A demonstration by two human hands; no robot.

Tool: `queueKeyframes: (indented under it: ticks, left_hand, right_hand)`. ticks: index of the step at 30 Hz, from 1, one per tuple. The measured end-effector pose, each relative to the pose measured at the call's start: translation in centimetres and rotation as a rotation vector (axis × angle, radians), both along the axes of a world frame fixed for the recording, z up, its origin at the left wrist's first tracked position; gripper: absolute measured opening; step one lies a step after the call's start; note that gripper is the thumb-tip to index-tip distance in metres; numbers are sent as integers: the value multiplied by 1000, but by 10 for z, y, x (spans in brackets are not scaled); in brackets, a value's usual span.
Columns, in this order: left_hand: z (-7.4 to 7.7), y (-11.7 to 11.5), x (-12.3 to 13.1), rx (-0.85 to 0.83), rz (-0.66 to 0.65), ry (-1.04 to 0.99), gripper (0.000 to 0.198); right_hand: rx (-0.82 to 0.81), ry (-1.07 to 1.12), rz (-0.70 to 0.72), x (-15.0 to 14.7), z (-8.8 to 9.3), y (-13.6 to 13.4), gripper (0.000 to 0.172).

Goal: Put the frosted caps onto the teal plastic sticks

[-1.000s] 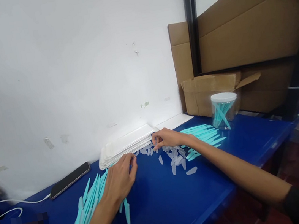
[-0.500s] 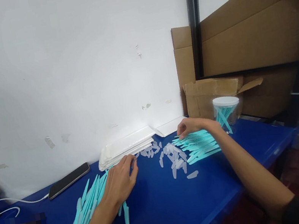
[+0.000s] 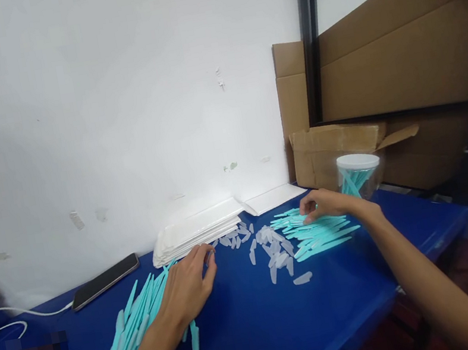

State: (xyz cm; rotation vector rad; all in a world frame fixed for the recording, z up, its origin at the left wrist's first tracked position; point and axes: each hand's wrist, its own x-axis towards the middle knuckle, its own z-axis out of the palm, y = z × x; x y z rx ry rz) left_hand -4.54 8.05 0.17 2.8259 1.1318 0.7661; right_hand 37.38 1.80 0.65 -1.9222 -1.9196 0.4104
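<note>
My left hand hovers at the right edge of a pile of turquoise eyebrow razors. Its fingers are curled in a pinch; whatever may lie in them is too small to make out. Over a second pile of turquoise razors, on the right, is my right hand, fingers bent downward and thumb slightly apart from them, with nothing visible in between. Loose translucent blade caps lie scattered between the two piles. One razor sticks out below my left wrist.
White flat sleeves are stacked against the wall, with another white piece beside them. A lidded clear jar of razors stands at the right, before a cardboard box. A phone on a cable lies left on the blue table.
My right hand has shifted right, from the left end of the right razor pile to over its middle. My left hand has stayed nearly still. The view has turned slightly.
</note>
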Motion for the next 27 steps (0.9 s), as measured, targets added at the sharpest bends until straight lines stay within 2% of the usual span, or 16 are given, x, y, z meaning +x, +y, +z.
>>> queueKeyframes:
  ticks: [8,12,15,18,21,23,27]
  left_hand:
    - [1,-2,0,-46,-29,-66,23]
    - [1,-4,1,-112,-43,-156,22]
    - [0,-5,4,-208,-58,-256,23]
    - [0,-5,8,-347,-83,-376,26]
    - [3,-5,10,-500,-113,-493,34]
    - [6,-5,12,-583,-135,-555,38]
    - [11,-5,12,-693,-165,-643,42]
  right_hand:
    - [134,-3,-24,-13,5,2,32]
    - [278,-45,-81,-27,19,-13,28]
    - [410,-40,-106,-54,35,-32,30]
    - [502,72,-32,-96,45,-47,34]
    - [490,128,81,-138,45,-51,32]
    - [475,82,156,-159,41,-48,26]
    - [465,17,199,-181,35,-44,23]
